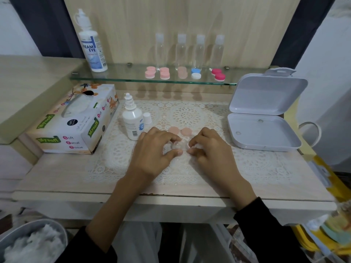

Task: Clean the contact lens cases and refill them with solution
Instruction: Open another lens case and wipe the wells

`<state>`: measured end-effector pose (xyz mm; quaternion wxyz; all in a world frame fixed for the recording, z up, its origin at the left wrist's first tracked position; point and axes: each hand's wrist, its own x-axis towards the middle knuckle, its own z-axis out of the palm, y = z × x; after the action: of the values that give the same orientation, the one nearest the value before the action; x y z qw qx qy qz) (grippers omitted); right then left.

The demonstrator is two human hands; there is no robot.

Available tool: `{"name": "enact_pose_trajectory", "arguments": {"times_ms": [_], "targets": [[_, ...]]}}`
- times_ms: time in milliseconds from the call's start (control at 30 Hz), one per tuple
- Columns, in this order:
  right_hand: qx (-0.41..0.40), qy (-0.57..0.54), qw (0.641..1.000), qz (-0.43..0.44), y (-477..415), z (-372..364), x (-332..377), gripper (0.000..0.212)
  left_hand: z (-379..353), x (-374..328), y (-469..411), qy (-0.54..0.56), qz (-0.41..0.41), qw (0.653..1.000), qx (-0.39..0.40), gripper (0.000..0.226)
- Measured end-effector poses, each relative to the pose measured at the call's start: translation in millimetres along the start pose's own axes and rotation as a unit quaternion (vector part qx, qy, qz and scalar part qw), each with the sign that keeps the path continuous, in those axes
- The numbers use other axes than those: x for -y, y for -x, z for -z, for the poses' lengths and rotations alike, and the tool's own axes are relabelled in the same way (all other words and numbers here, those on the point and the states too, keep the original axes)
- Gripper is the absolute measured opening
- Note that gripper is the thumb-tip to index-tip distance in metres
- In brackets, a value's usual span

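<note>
Head view looks down on our two hands, which meet over a white lace mat [190,114] on a pale wooden table [57,175]. We take the small white solution bottle [133,122], standing uncapped on the mat, as our marker.

Just right of that bottle and nearer to us, our left hand [157,149] pinches one end of a clear plastic contact lens case [178,146] between curled thumb and forefinger. Our right hand [210,149] grasps the other end in the same way, though its fingers hide most of that side. The case sits between the two sets of fingertips, low over the mat; we cannot tell whether it touches the lace.

Two round peach caps [173,130] lie flat on the mat to the right of the bottle, just beyond our fingertips. The bottle's own small white cap [147,118] stands touching or nearly touching its right side. Left of the bottle lies a flowered cardboard tissue box [76,120]. Well to the right of the bottle, an open white hinged plastic box [264,118] rests with its lid raised.

Behind and above the bottle runs a glass shelf [133,79]. It carries a large white solution bottle [91,48], four clear bottles [181,50] and a row of closed lens cases [164,73] in pink, peach, blue with white, and magenta.
</note>
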<state>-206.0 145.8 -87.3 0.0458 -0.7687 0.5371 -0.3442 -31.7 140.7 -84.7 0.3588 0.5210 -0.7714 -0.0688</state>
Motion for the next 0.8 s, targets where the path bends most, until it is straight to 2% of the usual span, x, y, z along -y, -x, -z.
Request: {"name": "enact_pose_trajectory", "arguments": {"times_ms": [233, 300, 400, 467, 700, 800], "targets": [[0.017, -0.035, 0.999, -0.014, 1, -2, -6, 0.008, 2, -5, 2, 0.004, 0.014, 1.0, -0.007, 0.03], [0.018, -0.096, 0.995, -0.035, 1, -1, -7, 0.009, 3, -6, 2, 0.014, 0.021, 1.0, -0.008, 0.03], [-0.021, -0.211, 0.975, -0.068, 0, 4, -5, 0.015, 3, -8, 1, 0.017, 0.021, 1.0, -0.006, 0.031], [-0.045, -0.226, 0.971, -0.065, -1, 7, -4, 0.017, 3, -9, 1, 0.016, 0.018, 1.0, -0.009, 0.031], [-0.033, -0.048, 0.998, 0.037, 5, -3, -1, 0.018, 2, -7, 2, 0.002, -0.01, 1.0, -0.022, 0.029], [-0.051, 0.003, 0.998, 0.033, 4, -5, -1, 0.018, 2, -7, 2, -0.002, -0.015, 0.999, -0.028, 0.029]]}}
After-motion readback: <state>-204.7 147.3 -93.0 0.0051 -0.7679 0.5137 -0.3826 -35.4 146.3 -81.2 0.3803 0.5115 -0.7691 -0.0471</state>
